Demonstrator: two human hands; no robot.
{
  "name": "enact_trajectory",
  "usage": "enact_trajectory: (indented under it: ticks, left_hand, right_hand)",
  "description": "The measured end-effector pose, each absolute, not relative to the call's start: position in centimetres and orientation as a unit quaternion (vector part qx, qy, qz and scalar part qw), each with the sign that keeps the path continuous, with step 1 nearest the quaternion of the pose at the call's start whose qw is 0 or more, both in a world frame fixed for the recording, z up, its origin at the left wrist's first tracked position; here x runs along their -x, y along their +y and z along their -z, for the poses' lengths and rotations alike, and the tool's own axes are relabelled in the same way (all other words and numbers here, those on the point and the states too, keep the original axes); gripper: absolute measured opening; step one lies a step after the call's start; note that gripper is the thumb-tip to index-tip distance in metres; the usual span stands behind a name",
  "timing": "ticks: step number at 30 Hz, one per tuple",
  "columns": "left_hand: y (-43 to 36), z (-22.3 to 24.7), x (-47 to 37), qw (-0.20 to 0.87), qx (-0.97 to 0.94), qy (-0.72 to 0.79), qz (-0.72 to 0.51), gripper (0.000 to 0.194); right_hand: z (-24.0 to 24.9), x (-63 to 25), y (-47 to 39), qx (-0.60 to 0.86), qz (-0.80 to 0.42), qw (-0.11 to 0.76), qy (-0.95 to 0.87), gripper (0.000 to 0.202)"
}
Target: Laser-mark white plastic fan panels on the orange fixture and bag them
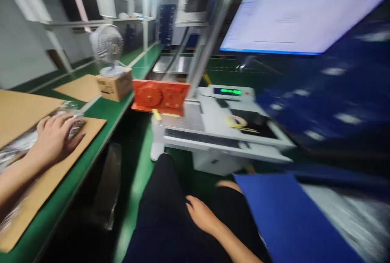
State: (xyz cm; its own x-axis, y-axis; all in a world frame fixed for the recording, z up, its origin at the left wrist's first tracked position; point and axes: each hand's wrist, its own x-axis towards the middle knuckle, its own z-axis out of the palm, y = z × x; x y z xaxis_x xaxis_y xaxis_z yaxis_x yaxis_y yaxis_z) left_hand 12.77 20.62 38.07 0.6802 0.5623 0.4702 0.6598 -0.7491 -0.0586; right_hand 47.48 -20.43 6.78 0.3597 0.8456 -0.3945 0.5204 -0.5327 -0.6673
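Observation:
My left hand [56,137] rests at the left on clear plastic-wrapped items [21,145], its fingers apart. Beneath them lies a brown cardboard sheet [68,159] on the green table [88,173]. What is inside the wrapping is blurred. My right hand [202,214] lies over my dark-clothed thighs, its fingers bent, partly blurred and partly hidden; whether it holds anything cannot be made out. Ahead of me an orange panel [161,97] with a round part stands upright at the edge of a grey machine [189,116].
A fan [108,45] stands on a cardboard box [114,86]. Ahead are a scale with green digits [231,91], a yellow tape roll [237,121] and a monitor [298,15]. At the right, a blue sheet [289,214] lies beside clear plastic bags [350,218].

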Motion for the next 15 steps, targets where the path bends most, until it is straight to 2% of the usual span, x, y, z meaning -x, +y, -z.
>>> enact_trajectory:
  ticks: [5,8,11,15]
  left_hand:
    - [16.1,-26.6,-23.8,-0.064,0.993,-0.005,0.103,0.046]
    - [12.2,-21.6,-29.0,-0.125,0.987,0.094,-0.032,0.046]
    - [8.8,-16.6,-31.9,-0.147,0.96,0.145,-0.189,0.052]
    - [6.6,-9.2,-33.1,-0.106,0.898,0.196,-0.38,0.059]
  right_hand:
    - [-9.7,-51.7,-22.6,0.857,-0.278,0.197,-0.387,0.047]
    - [-11.6,-56.3,-25.3,0.917,-0.196,0.184,-0.295,0.047]
    - [-12.7,-61.0,-30.0,0.964,-0.137,0.165,-0.157,0.045]
    - [-13.0,-65.6,-38.4,0.982,-0.101,0.144,0.063,0.046]
